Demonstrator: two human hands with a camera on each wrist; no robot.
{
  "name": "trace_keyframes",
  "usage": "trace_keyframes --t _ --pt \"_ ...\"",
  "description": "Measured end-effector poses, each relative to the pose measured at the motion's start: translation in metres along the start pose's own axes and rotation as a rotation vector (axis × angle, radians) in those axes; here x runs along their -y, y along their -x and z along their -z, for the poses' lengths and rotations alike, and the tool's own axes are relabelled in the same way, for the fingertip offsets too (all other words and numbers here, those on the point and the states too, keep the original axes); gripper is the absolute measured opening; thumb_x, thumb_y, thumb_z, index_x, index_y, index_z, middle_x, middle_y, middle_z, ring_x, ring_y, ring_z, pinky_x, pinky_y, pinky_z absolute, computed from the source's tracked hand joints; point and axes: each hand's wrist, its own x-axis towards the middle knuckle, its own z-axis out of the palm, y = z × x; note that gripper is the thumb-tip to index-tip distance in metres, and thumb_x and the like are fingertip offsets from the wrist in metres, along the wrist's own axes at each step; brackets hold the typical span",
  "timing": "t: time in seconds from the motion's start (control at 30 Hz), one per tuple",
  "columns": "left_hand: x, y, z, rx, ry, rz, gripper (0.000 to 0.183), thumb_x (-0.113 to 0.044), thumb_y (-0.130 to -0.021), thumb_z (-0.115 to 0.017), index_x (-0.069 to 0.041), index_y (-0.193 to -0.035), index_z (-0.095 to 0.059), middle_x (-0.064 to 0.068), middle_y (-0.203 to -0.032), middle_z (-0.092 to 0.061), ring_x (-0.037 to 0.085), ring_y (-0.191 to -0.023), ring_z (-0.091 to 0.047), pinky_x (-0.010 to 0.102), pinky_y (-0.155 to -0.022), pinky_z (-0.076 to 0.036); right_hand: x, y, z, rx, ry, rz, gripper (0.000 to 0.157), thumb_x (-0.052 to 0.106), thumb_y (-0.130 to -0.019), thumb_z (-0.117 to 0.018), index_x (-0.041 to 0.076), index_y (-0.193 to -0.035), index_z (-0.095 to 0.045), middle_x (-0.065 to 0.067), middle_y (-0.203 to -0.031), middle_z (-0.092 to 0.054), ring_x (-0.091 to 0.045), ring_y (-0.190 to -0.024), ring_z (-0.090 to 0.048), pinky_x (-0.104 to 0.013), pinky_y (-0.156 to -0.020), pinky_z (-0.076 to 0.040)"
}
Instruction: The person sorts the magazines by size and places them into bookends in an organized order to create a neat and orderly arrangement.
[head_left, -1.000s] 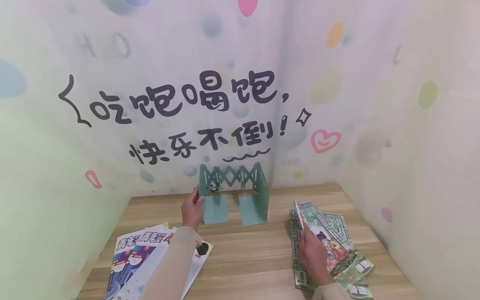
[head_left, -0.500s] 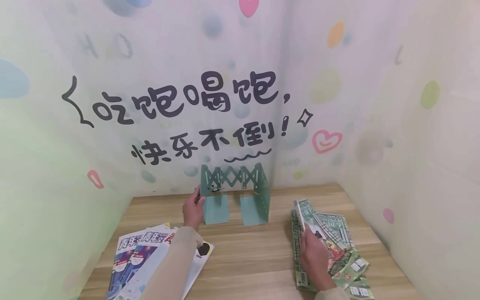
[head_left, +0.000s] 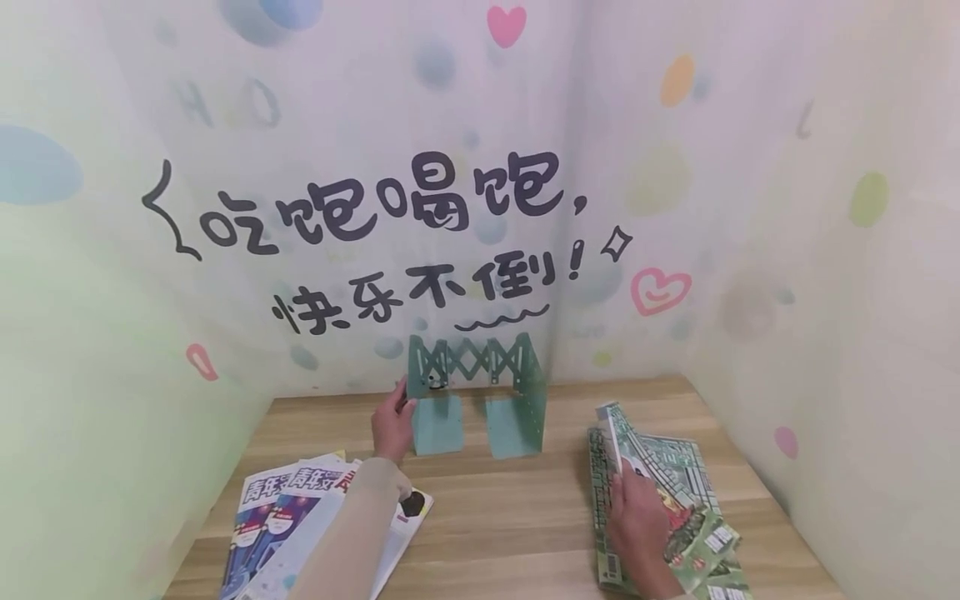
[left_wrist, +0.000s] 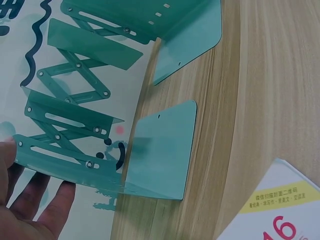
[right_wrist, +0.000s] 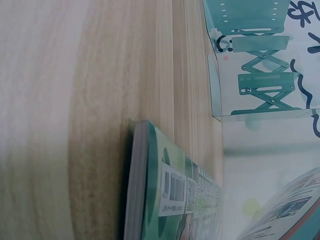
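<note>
A teal expandable bookend (head_left: 438, 425) with a crisscross scissor back stands on the table against the wall. My left hand (head_left: 393, 425) holds its left side panel. In the left wrist view, the thumb lies at the panel's edge and the fingers (left_wrist: 56, 210) are on its outer face. Over on the right, my right hand (head_left: 640, 525) grips a magazine (head_left: 615, 437) by its left edge, tilted up from a pile of green-covered magazines (head_left: 604, 533). The right wrist view shows the raised magazine (right_wrist: 295, 215) at the lower right, above the pile (right_wrist: 172, 185); the right hand itself is out of that view.
Several fanned magazines (head_left: 258, 521) with blue and white covers lie at the table's front left, partly under my left forearm. Bare wooden tabletop (head_left: 495, 517) lies between the two groups. Printed fabric walls (head_left: 480, 108) enclose the table at the back and both sides.
The magazine in my right hand has tilted up further, its top turning to the right. My left hand keeps its hold on the bookend. The head view has shifted slightly.
</note>
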Motion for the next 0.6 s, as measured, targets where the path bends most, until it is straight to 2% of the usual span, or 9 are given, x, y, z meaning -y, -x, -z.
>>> trace_keyframes --t 0.27,0.4,0.6 --pt "-0.0025 0.0009 0.0017 -0.008 0.01 -0.004 0.049 -0.01 -0.099 -0.055 -0.012 -0.147 -0.043 0.015 -0.138 -0.053 0.032 -0.123 -0.054 0.044 -0.099 -0.047 0.0014 -0.0002 0.0002 -0.066 -0.039 0.028 0.028 0.005 -0.086 -0.064 -0.005 -0.112 -0.063 -0.017 -0.087 -0.054 -0.034 -0.074 -0.052 -0.049 -0.053 -0.045" --pt "0.0011 0.0006 0.0019 -0.002 0.004 0.014 0.05 -0.011 -0.099 -0.054 -0.015 -0.147 -0.042 0.014 -0.139 -0.053 0.032 -0.122 -0.054 0.044 -0.098 -0.047 0.0031 0.0002 0.0004 -0.088 -0.048 0.034 0.03 0.003 -0.083 -0.066 -0.005 -0.111 -0.064 -0.015 -0.085 -0.051 -0.032 -0.07 -0.048 -0.047 -0.05 -0.041" --pt "0.004 -0.0003 -0.0005 -0.013 0.021 0.022 0.05 -0.01 -0.099 -0.055 -0.016 -0.147 -0.043 0.014 -0.138 -0.054 0.032 -0.121 -0.055 0.045 -0.097 -0.048 0.0002 -0.0005 -0.0008 -0.121 -0.076 0.083 0.027 0.004 -0.082 -0.065 -0.004 -0.109 -0.065 -0.014 -0.083 -0.054 -0.033 -0.069 -0.051 -0.047 -0.049 -0.041"
